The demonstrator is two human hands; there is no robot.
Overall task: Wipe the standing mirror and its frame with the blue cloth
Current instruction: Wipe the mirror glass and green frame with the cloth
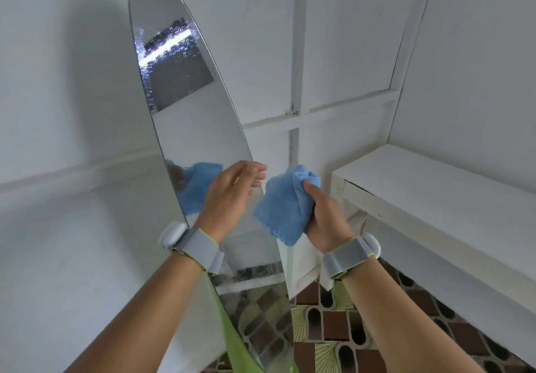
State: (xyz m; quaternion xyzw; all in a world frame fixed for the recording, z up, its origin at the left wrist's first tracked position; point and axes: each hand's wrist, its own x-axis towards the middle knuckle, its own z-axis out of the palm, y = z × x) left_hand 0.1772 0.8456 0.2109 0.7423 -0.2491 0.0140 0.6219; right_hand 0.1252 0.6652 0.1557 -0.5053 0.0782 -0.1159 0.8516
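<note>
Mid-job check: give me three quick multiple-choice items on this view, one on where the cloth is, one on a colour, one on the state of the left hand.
1. Where is the cloth?
A. In the right hand
B. Draped on the white bench
C. Lying on the floor

2. What colour is the cloth?
A. Green
B. Blue
C. White

3. What is the left hand doing?
A. Gripping the cloth
B. Open, fingers relaxed, in front of the mirror
C. Clenched in a fist

Answers:
1 A, the right hand's fingers curl round it, beside the mirror's edge.
2 B, it is light blue, as is its reflection in the glass.
3 B, its fingers are spread and hold nothing.
</note>
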